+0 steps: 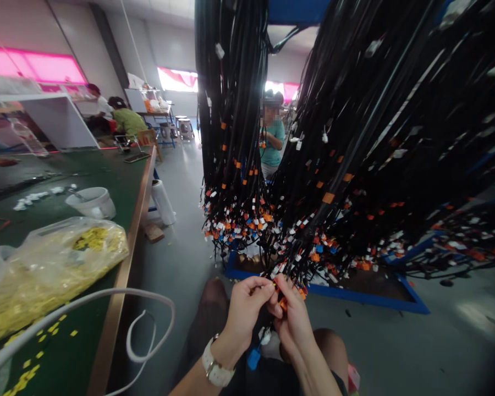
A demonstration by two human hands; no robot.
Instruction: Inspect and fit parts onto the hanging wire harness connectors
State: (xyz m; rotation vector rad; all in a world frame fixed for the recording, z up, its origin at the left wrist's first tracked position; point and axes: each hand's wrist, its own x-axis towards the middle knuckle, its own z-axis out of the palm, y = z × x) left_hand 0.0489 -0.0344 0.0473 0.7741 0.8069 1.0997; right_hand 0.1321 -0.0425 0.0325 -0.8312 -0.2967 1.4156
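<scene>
My left hand (242,311), with a white watch on its wrist, pinches the ends of black wires at the bottom of a hanging wire harness bundle (355,165). My right hand (295,322) meets it there, fingers closed around an orange connector (284,302) on those wires. The bundle hangs from above, its lower ends carrying many orange, white and blue connectors. A white and a blue connector (254,358) dangle below my hands, over my lap.
A green worktable (119,187) runs along the left with a bag of yellow parts (53,264), a white bowl (91,202) and a white cable (148,308). A blue rack base (396,302) lies on the floor. A second harness bundle (231,137) hangs nearby; people work behind.
</scene>
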